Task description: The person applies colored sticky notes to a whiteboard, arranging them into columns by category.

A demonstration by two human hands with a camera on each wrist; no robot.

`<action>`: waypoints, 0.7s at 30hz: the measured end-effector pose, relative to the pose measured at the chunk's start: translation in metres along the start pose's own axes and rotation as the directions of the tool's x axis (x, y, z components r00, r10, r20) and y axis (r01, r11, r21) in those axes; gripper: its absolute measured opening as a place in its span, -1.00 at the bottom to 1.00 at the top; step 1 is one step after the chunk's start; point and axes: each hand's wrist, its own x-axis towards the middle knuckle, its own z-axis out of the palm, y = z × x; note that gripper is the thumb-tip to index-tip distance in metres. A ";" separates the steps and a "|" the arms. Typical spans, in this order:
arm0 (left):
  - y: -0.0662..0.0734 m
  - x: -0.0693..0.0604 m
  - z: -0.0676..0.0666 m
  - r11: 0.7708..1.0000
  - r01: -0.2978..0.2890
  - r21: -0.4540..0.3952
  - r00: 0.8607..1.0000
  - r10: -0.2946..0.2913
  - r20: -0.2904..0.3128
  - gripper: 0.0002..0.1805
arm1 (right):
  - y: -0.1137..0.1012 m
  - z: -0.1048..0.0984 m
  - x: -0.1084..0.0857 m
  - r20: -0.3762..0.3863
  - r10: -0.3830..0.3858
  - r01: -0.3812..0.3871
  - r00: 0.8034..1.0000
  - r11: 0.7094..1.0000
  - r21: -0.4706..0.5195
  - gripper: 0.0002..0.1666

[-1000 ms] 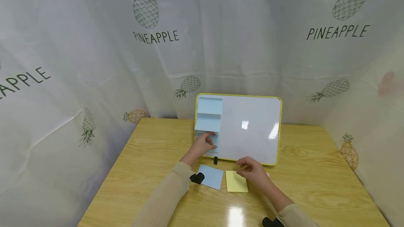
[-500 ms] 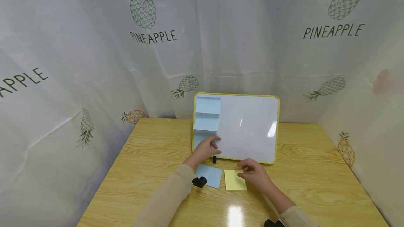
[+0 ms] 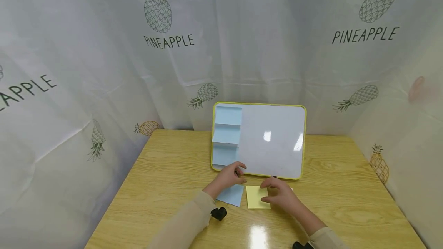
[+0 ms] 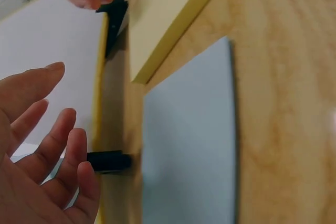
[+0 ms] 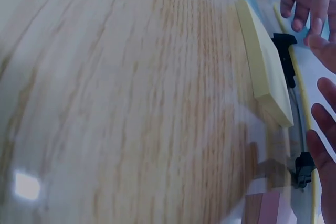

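My left hand (image 3: 226,178) hovers over the far edge of the light-blue sticky-note pad (image 3: 231,197), fingers loosely bent and holding nothing. In the left wrist view the gap between its thumb and fingers is bare. My right hand (image 3: 282,196) hangs at the right side of the yellow sticky-note pad (image 3: 254,201), thumb and fingers apart with nothing between them. Behind both hands leans a yellow-framed whiteboard (image 3: 270,153). Down its left side are three light-blue sticky notes: a top one (image 3: 228,116), a middle one (image 3: 226,134) whose lower edge stands out, and a bottom one (image 3: 225,155).
Black feet (image 5: 286,59) support the whiteboard's lower edge. A pink pad (image 5: 269,208) lies right of the yellow one, mostly hidden by my right hand in the head view. The wooden table (image 3: 173,164) meets a pineapple-print curtain (image 3: 263,49) at the back.
My left hand has come down from the bottom blue note on the board, towards the blue pad, leaving that note uncovered. My right hand has stayed by the yellow pad, its thumb and fingers spread slightly wider.
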 end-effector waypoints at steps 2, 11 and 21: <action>-0.003 -0.004 0.005 1.000 -0.013 -0.014 1.000 0.013 0.011 -0.57 | 0.002 0.001 -0.001 0.014 -0.028 0.028 1.000 0.999 -0.016 -0.54; -0.011 -0.022 0.025 0.997 -0.053 0.060 0.997 0.050 0.052 -0.59 | 0.013 0.005 -0.003 0.098 -0.135 0.137 0.986 0.991 -0.008 -0.51; -0.016 -0.032 0.036 0.993 -0.081 0.090 0.993 0.073 0.090 -0.50 | 0.018 0.007 -0.004 0.123 -0.288 0.296 0.950 0.954 -0.047 -0.49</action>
